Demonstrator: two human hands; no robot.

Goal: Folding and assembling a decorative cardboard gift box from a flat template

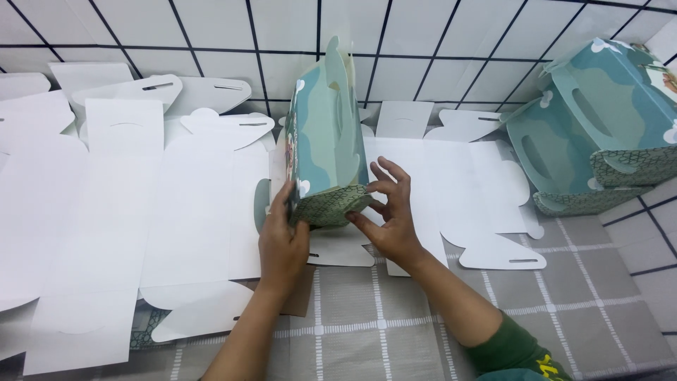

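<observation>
A partly folded teal gift box [326,134] stands upright at the centre of the view, its long axis running vertically, its curved handle flaps pointing up toward the tiled wall [451,28] and its scale-patterned bottom end facing the person; the left hand [282,243] has its grip closed on the lower left corner of the box, thumb on the near face; the right hand [390,219] has a half-open grip, thumb and fingertips pinching the bottom flap at the lower right, the other fingers spread; the box thus sits between and just above both hands; beneath and around it lie flat white box blanks [176,212]; these rest on a grey checked cloth [564,296]; well apart at the right stand finished teal boxes [599,134].
</observation>
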